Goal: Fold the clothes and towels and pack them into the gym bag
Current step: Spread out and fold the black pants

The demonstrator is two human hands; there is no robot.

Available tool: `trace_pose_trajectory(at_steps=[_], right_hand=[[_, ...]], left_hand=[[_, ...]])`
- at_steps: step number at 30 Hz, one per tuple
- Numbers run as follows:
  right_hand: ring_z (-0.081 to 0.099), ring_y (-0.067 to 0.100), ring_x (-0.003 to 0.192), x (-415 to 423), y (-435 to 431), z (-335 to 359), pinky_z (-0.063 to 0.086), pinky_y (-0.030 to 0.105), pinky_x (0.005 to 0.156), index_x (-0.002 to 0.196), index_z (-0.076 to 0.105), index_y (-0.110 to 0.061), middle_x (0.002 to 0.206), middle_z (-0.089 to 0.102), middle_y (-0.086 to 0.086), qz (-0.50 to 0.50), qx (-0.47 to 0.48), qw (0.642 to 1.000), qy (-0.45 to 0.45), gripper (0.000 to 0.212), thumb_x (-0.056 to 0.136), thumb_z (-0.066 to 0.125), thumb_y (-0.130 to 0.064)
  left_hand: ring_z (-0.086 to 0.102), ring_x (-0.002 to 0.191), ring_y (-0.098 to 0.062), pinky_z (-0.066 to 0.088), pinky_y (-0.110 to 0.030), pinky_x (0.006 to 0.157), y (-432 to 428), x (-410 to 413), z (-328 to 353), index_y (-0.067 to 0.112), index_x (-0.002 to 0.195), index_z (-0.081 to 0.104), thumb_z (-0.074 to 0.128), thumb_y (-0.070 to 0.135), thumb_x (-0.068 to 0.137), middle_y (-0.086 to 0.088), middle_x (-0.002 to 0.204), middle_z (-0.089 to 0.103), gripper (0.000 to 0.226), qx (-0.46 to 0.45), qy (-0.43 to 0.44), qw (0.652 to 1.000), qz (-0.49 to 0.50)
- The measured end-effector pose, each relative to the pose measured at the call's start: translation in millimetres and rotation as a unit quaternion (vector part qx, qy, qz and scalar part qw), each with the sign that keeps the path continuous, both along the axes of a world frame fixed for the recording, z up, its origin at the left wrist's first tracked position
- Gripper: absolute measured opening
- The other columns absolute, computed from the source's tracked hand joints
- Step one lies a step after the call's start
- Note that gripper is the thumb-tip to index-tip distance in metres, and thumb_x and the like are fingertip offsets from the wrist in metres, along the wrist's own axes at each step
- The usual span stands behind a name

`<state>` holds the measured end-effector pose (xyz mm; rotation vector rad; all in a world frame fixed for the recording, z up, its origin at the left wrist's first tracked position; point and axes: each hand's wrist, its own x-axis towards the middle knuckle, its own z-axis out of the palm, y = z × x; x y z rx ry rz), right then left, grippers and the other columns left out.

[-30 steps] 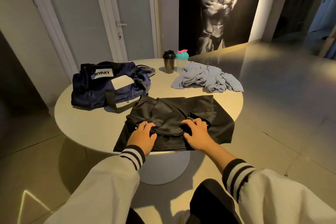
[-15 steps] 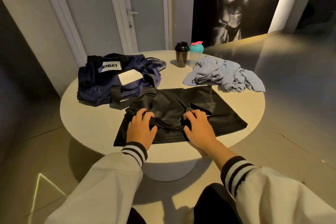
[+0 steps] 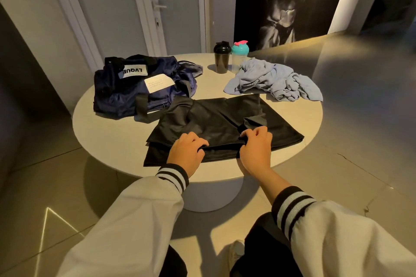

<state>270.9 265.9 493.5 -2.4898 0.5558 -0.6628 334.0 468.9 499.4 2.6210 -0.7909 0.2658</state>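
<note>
Nearest, at the bottom of the frame, two white sleeves with black-and-white striped cuffs, the left sleeve (image 3: pixel 135 220) and the right sleeve (image 3: pixel 337 238), reach up toward a round cream pedestal table (image 3: pixel 108 139). Just past the cuffs, in the lower middle of the frame, the left hand (image 3: pixel 185 153) and the right hand (image 3: pixel 255 150) sit side by side, well apart, on the near part of a black, slightly shiny garment (image 3: pixel 213 119). Both hands have their fingers curled, and each pinches a fold of the black cloth that runs straight between them. The garment lies spread on the near half of the table, in layers, its lower layer showing below the held fold and to the right.

Further back on the left lies a soft navy blue gym bag (image 3: pixel 119 96) with black straps, slumped on the table and touching the far left corner of the garment. It carries a white label (image 3: pixel 135 71) with black capitals that read roughly "LVQUE", one end hidden by a strap. Beside it on the bag is a white card (image 3: pixel 158 84) with lines of print too small to read.

To the right of centre, a crumpled pale blue cloth (image 3: pixel 272 81) lies in a heap, just beyond the far edge of the garment. At the far rim of the table stand a black shaker bottle (image 3: pixel 221 58) and, touching or just beside it, a clear bottle with a teal lid and pink cap (image 3: pixel 239 56), the blue cloth against its foot.

Beyond, upper left, is a pale door with a lever handle (image 3: pixel 158 7), and upper right a dark wall picture of a muscled torso (image 3: pixel 283 0).
</note>
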Motion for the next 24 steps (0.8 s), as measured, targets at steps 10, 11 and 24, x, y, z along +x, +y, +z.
trace_pose_trajectory(at_steps=[10, 11, 24], right_hand=[[0.026, 0.022, 0.145, 1.0, 5.9, 4.5, 0.034, 0.046, 0.116, 0.124, 0.068, -0.021, 0.158, 0.029, -0.001, 0.038, 0.058, 0.997, 0.012, 0.044, 0.090, 0.056, -0.046], [0.024, 0.024, 0.146, 2.3, 5.0, 5.7, 0.030, 0.046, 0.118, 0.128, 0.066, -0.021, 0.160, 0.027, 0.001, 0.036, 0.069, 0.997, 0.018, 0.047, 0.091, 0.054, -0.047], [0.014, 0.026, 0.152, 3.4, -25.7, 16.9, 0.003, 0.052, 0.124, 0.159, 0.012, -0.013, 0.167, 0.006, 0.007, -0.002, 0.071, 0.994, 0.085, 0.073, 0.097, 0.044, -0.032]], left_hand=[[0.052, 0.115, -0.016, 0.029, -0.039, 0.112, -14.5, -8.6, 0.8, 0.035, 0.129, 0.059, 0.048, 0.032, 0.098, 0.009, 0.126, 0.061, 0.033, 0.026, -0.033, 0.998, 0.053], [0.051, 0.119, -0.017, 0.023, -0.042, 0.116, -19.4, -8.1, 3.1, 0.036, 0.130, 0.058, 0.049, 0.027, 0.097, 0.009, 0.129, 0.060, 0.036, 0.027, -0.025, 0.996, 0.079], [0.047, 0.132, -0.010, 0.015, -0.040, 0.122, -54.9, -12.8, -6.2, 0.034, 0.140, 0.052, 0.042, 0.024, 0.105, 0.012, 0.140, 0.056, 0.038, -0.002, -0.015, 1.000, 0.026]])
